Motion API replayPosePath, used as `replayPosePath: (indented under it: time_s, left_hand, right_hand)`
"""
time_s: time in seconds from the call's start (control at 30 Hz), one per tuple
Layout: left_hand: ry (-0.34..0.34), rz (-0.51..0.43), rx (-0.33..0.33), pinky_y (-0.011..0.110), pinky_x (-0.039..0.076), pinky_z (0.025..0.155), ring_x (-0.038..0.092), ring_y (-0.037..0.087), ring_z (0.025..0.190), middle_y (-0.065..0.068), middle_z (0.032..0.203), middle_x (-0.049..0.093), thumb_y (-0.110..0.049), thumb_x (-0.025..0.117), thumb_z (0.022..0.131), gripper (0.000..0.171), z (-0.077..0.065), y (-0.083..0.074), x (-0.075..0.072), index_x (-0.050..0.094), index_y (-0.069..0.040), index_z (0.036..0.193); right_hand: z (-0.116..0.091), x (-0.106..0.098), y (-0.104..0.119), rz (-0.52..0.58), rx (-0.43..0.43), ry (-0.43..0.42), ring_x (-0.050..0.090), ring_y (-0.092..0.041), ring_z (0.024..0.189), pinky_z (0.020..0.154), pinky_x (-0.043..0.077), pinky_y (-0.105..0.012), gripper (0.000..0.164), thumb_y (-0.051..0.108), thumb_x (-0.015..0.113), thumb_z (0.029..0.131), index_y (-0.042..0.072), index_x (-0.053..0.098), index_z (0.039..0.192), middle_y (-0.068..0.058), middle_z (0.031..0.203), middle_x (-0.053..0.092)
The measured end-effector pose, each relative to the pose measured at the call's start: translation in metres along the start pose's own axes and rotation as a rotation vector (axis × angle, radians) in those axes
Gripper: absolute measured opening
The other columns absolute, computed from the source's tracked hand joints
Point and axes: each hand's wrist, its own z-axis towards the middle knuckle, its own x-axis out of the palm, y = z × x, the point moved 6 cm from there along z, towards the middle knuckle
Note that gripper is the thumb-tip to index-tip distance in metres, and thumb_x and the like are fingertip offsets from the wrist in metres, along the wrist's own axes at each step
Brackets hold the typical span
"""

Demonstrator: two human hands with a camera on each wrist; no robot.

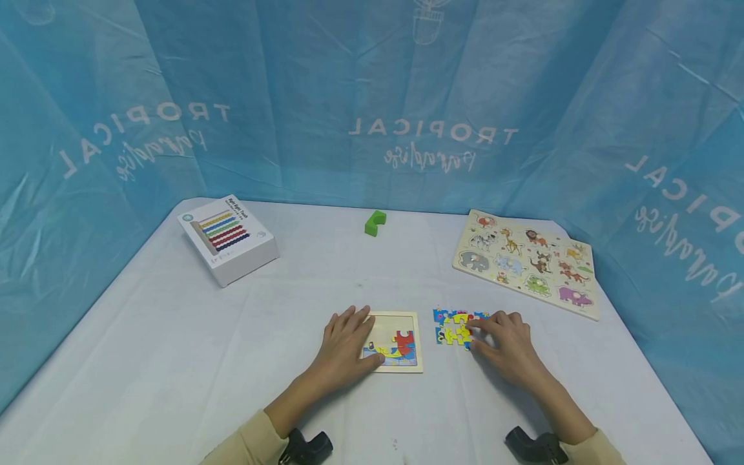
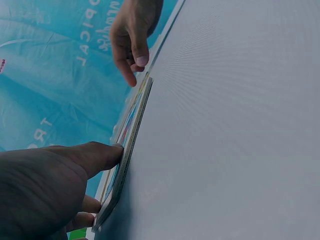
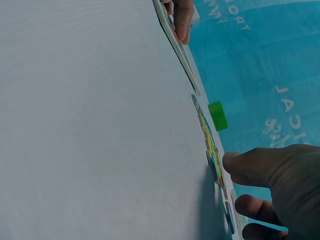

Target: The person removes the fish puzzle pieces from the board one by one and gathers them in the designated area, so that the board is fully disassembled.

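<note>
A square wooden puzzle tray [image 1: 420,342] lies on the table, with a few fitted pieces, red, yellow and blue, in its lower right part. Across the tray's left side rests my left hand [image 1: 345,352], its fingers spread and the thumb on the lower edge. Just right of the tray lie several loose jigsaw pieces [image 1: 447,336], yellow and blue, grouped close together. My right hand [image 1: 511,349] is over their right side, fingers bent loosely. In the right wrist view the thumb [image 3: 250,165] is beside the pieces, and no piece shows between thumb and fingers.
At the back left stands a white box [image 1: 244,258] with a picture of coloured rows. A green block [image 1: 374,223] lies at the back middle. An animal peg puzzle board [image 1: 523,258] lies at the back right. Blue curtain [image 1: 372,84] surrounds the white table.
</note>
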Motion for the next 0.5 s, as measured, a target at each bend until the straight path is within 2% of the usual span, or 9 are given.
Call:
replayPosePath:
  time_s: [0.17, 0.5]
  left_hand:
    - [-0.002, -0.002, -0.007, 0.061, 0.018, 0.111, 0.028, 0.039, 0.139, 0.016, 0.146, 0.041, -0.033, 0.069, 0.078, 0.067, 0.001, 0.0, 0.0, 0.051, 0.0, 0.132]
    - [0.007, -0.022, 0.024, 0.062, 0.019, 0.11, 0.028, 0.04, 0.139, 0.016, 0.146, 0.042, -0.033, 0.069, 0.078, 0.066, 0.005, -0.008, 0.002, 0.052, 0.0, 0.132]
  right_hand:
    - [0.004, 0.002, 0.014, 0.017, -0.041, -0.029, 0.041, -0.021, 0.089, 0.077, 0.028, -0.039, 0.033, 0.017, 0.077, 0.074, 0.014, 0.071, 0.105, -0.003, 0.089, 0.056]
    - [0.014, 0.018, 0.049, 0.024, -0.138, -0.05, 0.038, -0.016, 0.084, 0.075, 0.028, -0.035, 0.032, 0.024, 0.08, 0.07, 0.018, 0.072, 0.1, 0.002, 0.083, 0.052]
